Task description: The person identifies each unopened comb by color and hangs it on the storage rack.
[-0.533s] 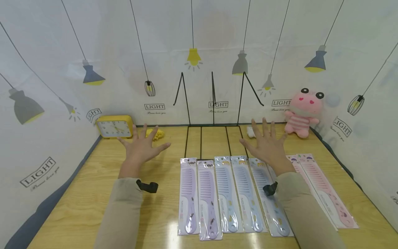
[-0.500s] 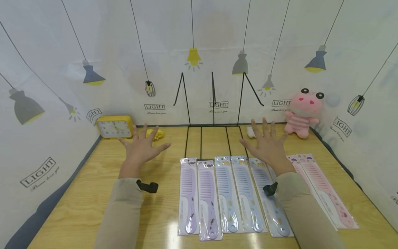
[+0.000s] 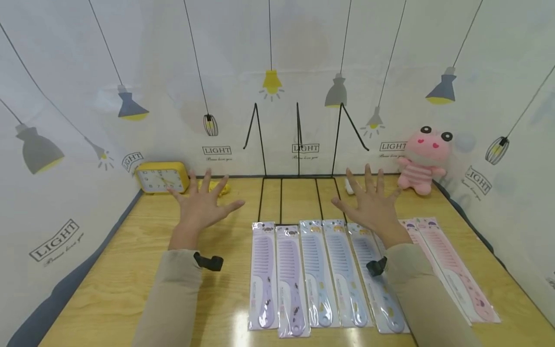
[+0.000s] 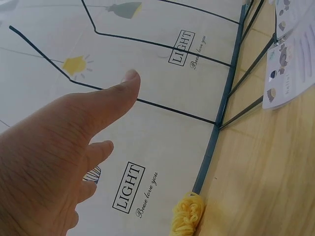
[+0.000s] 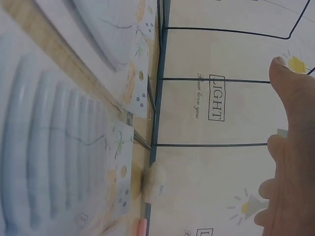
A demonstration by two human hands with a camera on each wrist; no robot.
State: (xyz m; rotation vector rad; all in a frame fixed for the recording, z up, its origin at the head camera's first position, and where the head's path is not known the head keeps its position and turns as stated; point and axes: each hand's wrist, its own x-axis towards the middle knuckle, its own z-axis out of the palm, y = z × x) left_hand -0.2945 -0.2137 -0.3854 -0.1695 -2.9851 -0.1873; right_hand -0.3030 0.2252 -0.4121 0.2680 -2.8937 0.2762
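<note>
My left hand point(image 3: 201, 207) hovers over the table with its fingers spread, near a yellow clock and a small yellow stringy bundle point(image 4: 187, 214). My right hand point(image 3: 373, 205) is also spread, above the packaged combs, and holds nothing. Two purple combs point(image 3: 262, 277) lie left of three blue combs point(image 3: 318, 274), all in clear sleeves. Pink combs point(image 3: 455, 267) lie at the right, partly hidden by my right forearm. Behind the row stands a black wire rack point(image 3: 262, 144) with upward hooks, seen bare in the head view.
The yellow clock point(image 3: 160, 178) stands at the back left. A pink plush toy point(image 3: 419, 166) sits at the back right. A small white object point(image 3: 349, 187) is partly behind my right hand. Printed cloth point(image 3: 173, 96) walls the wooden table point(image 3: 117, 270) at the back and sides.
My left hand has shifted slightly to the right, and my right hand slightly to the left. The head view has moved a little. The combs and rack stay put.
</note>
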